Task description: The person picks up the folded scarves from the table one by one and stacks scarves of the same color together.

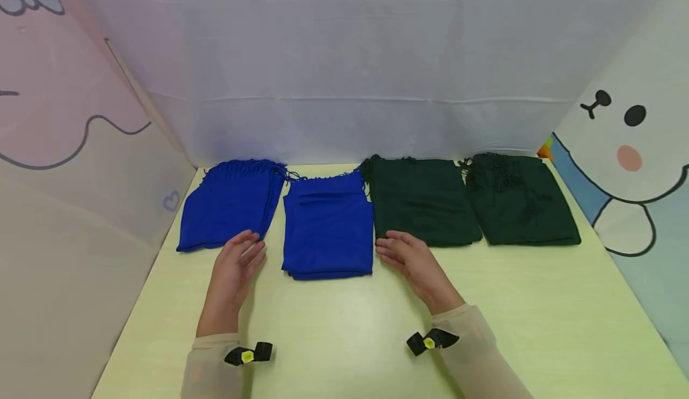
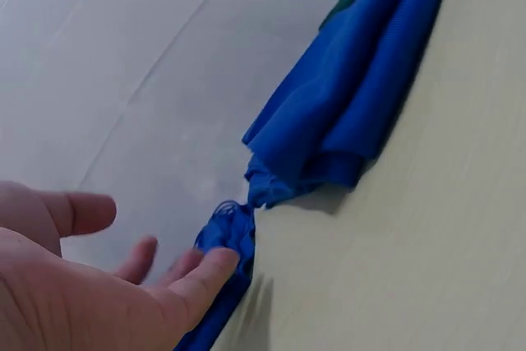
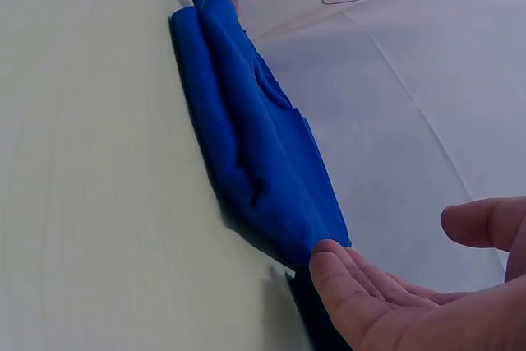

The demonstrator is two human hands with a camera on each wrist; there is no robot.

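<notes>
Grip of the left hand (image 1: 235, 273) and right hand (image 1: 417, 264) is spread loosely, holding nothing, either side of the nearer blue cloth (image 1: 328, 231) on the worktop (image 1: 339, 327). Beyond, the other blue cloth (image 1: 228, 207) lies left and two green cloths (image 1: 425, 204) right: two per colour, folded side by side, probably to keep colours paired. A pale sheet (image 1: 323, 46) hangs behind.

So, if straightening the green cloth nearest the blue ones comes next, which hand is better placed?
Probably the right hand: it's open, close by the near left corner of that green cloth. The left hand is farther off, beyond the left edge of the blue cloth between them.
</notes>
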